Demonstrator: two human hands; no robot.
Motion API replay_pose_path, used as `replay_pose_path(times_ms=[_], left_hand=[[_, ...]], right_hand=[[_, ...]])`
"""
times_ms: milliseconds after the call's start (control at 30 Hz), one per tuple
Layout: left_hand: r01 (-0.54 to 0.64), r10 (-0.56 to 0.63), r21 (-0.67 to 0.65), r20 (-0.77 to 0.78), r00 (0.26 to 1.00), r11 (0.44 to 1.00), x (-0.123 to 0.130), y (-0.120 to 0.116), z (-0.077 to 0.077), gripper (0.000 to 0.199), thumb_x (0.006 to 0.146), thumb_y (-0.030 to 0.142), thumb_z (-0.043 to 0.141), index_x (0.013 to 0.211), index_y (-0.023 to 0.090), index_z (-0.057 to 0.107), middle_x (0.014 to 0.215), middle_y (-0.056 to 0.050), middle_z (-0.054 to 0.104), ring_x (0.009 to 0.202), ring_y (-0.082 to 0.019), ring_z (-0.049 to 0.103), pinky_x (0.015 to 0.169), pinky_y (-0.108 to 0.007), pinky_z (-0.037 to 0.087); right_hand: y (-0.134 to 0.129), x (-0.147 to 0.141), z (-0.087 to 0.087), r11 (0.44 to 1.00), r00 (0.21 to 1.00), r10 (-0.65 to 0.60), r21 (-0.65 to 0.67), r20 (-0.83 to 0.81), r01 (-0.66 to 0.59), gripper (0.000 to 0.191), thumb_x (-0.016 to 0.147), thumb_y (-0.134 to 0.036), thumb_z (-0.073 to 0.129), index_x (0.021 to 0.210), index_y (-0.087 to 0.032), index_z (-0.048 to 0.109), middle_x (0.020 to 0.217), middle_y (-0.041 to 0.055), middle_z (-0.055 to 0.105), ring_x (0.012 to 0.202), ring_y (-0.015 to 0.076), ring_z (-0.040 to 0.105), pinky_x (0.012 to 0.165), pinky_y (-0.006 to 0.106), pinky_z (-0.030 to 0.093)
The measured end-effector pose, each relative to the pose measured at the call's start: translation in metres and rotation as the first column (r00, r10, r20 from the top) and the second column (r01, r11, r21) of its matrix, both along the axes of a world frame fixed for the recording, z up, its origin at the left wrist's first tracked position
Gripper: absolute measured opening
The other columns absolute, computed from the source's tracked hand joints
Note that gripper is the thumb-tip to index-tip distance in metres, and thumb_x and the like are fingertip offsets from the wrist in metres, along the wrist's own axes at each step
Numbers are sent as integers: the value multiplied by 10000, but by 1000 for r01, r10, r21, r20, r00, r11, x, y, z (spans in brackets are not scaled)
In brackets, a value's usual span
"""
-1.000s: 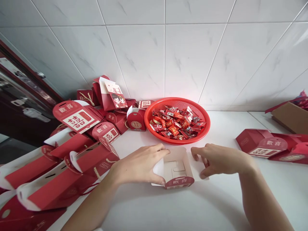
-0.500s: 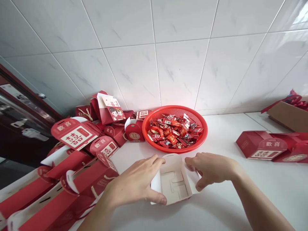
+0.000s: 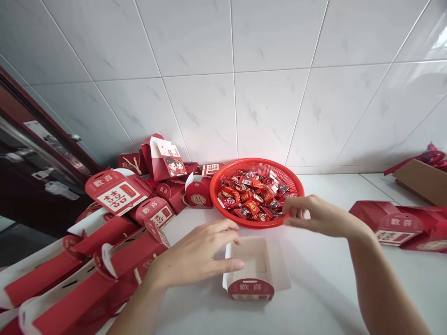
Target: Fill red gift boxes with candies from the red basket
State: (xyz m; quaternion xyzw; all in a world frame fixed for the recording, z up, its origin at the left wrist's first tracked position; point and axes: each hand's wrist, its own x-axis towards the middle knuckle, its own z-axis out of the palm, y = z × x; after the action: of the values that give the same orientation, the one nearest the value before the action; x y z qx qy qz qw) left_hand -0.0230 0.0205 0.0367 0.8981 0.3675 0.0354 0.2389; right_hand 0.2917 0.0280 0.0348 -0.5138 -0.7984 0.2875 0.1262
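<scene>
Both open, the left hand (image 3: 197, 256) hovers over a white-lined red box (image 3: 250, 289); the right hand (image 3: 316, 215), fingers loosely curled, is at a red basket (image 3: 256, 164) of wrapped candies (image 3: 252, 197).

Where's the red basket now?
In the head view, the red basket stands just right of centre, near the tiled wall, beyond the open box and by the right hand.

Room right of basket (image 3: 240, 219), boxes (image 3: 198, 194) left
</scene>
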Motion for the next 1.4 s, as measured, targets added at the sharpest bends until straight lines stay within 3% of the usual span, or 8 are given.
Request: replay_pose_path(times_ms=[67,133,200,467,633,833,1133,1400], left_hand=[[-10,9,10,120,993,1000,0,7,0,310,974,517,618,1054,239,730,1229,-40,713,1073,-225,694,929,-319,526],[-41,33,27,249,968,999,0,19,-1,265,985,463,610,1001,227,729,1166,-38,739,1064,-209,693,948,-313,525],[-103,80,48,349,934,994,3,33,-3,236,973,421,617,951,215,729,1117,-43,754,1057,-207,696,963,-317,530],[-251,170,126,451,876,960,25,91,-22,217,917,355,601,914,187,739,1016,-70,757,944,-219,710,908,-369,576],[-227,149,133,432,889,965,42,106,-41,184,896,309,640,1000,195,740,1109,-78,746,1026,-237,707,959,-390,577],[-215,149,133,384,911,968,51,112,-56,354,864,194,681,1217,177,704,1294,-109,675,1202,-259,666,1088,-411,522],[-246,201,160,250,947,956,54,113,-61,371,891,251,694,1260,211,710,1467,-131,559,1354,-316,570,1148,-503,471],[-254,219,146,224,950,956,55,109,-58,200,885,313,700,1042,209,766,1492,-122,534,1331,-354,580,1118,-532,487]], right_hand=[[15,-5,-5,951,954,-283,157,100,266,201,962,-368,538,864,-216,625,799,42,699,739,203,636,647,305,425],[29,-16,-9,840,823,-530,263,204,475,215,969,-308,506,829,-211,637,823,67,709,771,228,644,634,316,392],[39,-28,-11,800,755,-597,265,271,538,251,972,-287,482,817,-202,660,862,98,722,829,255,662,634,322,388],[58,-50,-11,855,769,-517,183,375,485,278,980,-296,488,989,-171,736,1015,180,735,975,307,701,693,344,447],[70,-53,-15,918,818,-395,151,419,366,217,947,-295,549,983,-188,734,976,145,742,975,299,699,689,338,441],[80,-53,-23,929,837,-369,167,405,329,124,912,-286,605,927,-198,692,951,117,727,941,284,688,653,314,396],[87,-50,-35,922,924,-358,208,136,327,145,884,-229,582,744,-216,548,799,23,648,793,190,589,628,290,346],[92,-40,-41,935,944,-296,156,-147,318,166,839,-268,580,685,-211,557,683,-4,599,700,166,563,677,288,428]])
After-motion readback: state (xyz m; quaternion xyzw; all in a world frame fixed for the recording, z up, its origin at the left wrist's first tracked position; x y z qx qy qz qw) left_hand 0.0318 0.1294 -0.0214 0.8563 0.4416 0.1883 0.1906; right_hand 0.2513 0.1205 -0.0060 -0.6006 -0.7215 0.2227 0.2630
